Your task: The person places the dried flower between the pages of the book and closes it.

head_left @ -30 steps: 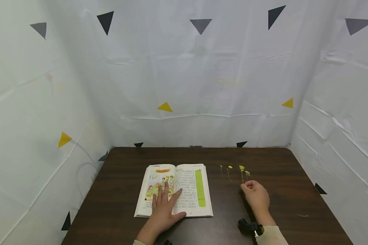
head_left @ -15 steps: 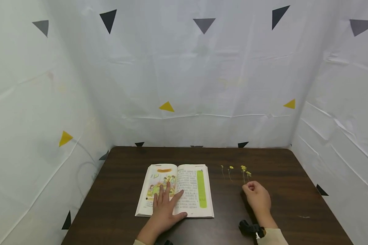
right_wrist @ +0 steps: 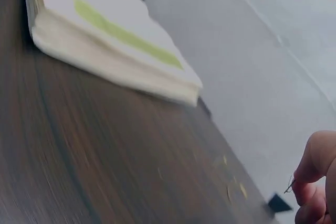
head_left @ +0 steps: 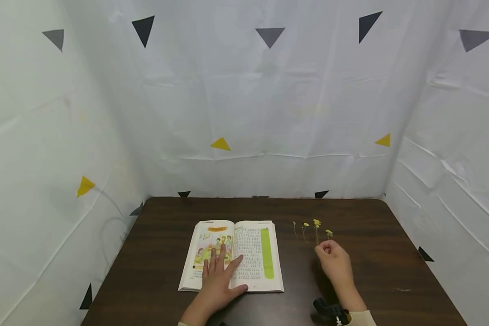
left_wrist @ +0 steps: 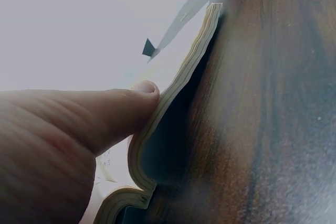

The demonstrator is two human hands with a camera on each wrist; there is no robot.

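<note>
An open book (head_left: 252, 285) with a picture on its left page and a green strip on its right page lies on the table. My left hand (head_left: 218, 283) rests spread across both pages, its thumb (left_wrist: 144, 90) by the book's lower edge. To the right of the book, my right hand (head_left: 335, 265) pinches the stem of a small yellow flower (head_left: 317, 223) between thumb and fingertips. In the right wrist view the stem end (right_wrist: 290, 184) pokes out from the pinch. Another yellow flower (head_left: 329, 233) stands just beyond the knuckles, its stem partly hidden by the hand.
Two thin yellow-headed flowers, a smaller one (head_left: 294, 228) and a fuller one (head_left: 305, 231), lie between book and right hand. The dark wooden table (head_left: 155, 244) is enclosed by white sheeting (head_left: 244, 113) with triangle marks.
My right hand has shifted slightly left with the pinched flower, which now stands farther from the rightmost flower. My left hand stays on the book.
</note>
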